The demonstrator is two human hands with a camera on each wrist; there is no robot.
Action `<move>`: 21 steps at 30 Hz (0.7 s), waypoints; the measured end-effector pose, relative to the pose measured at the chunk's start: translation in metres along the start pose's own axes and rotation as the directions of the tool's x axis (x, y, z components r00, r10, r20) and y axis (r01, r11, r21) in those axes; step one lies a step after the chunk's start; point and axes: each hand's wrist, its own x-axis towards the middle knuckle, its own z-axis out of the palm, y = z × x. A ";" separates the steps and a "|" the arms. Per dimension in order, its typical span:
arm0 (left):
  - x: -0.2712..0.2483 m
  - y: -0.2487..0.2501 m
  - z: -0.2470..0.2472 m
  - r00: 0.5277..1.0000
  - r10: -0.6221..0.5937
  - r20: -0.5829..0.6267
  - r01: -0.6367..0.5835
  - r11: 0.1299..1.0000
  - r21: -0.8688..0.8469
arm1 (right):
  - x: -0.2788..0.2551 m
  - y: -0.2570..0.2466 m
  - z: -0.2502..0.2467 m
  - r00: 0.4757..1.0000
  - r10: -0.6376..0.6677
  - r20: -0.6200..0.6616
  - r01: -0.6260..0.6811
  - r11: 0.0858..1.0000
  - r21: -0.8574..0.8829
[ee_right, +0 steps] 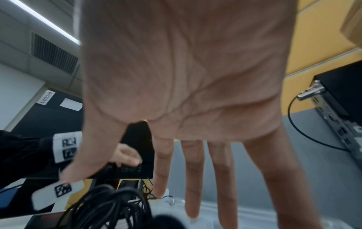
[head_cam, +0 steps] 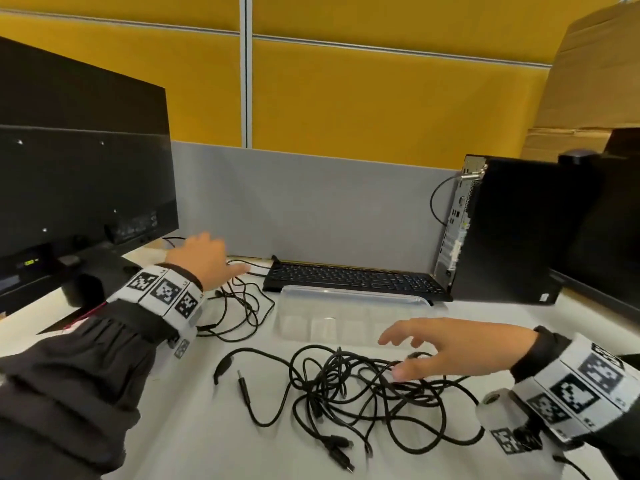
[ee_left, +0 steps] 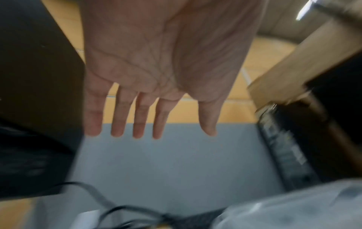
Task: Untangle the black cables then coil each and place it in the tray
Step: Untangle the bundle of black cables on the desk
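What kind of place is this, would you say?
Most likely an office cubicle: a desk with a monitor, keyboard and desktop tower, closed in by yellow and grey partition panels.

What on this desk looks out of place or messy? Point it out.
The black cables lie knotted in one loose heap on the white desk, none coiled. The clear plastic tray behind them holds none. Both the left hand and right hand are open, gripping nothing.

monitor (head_cam: 83, 161) left | keyboard (head_cam: 353, 279) behind | PC tower (head_cam: 502, 230) right | cardboard box (head_cam: 595, 74)
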 end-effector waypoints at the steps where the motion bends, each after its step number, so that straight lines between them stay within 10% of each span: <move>1: -0.007 0.010 -0.003 0.997 0.069 -0.041 -0.074 0.991 -0.116 | 0.000 0.002 0.003 0.999 0.009 0.044 -0.010 1.000 0.002; 8: -0.072 0.087 -0.005 0.820 0.573 -0.008 -0.340 0.477 -0.811 | 0.008 0.019 0.016 0.998 -0.044 -0.054 0.048 0.996 0.073; 21: -0.071 0.099 0.051 0.738 0.628 0.249 -0.209 0.563 -0.800 | 0.021 0.043 0.027 0.857 0.153 -0.492 0.292 0.643 0.708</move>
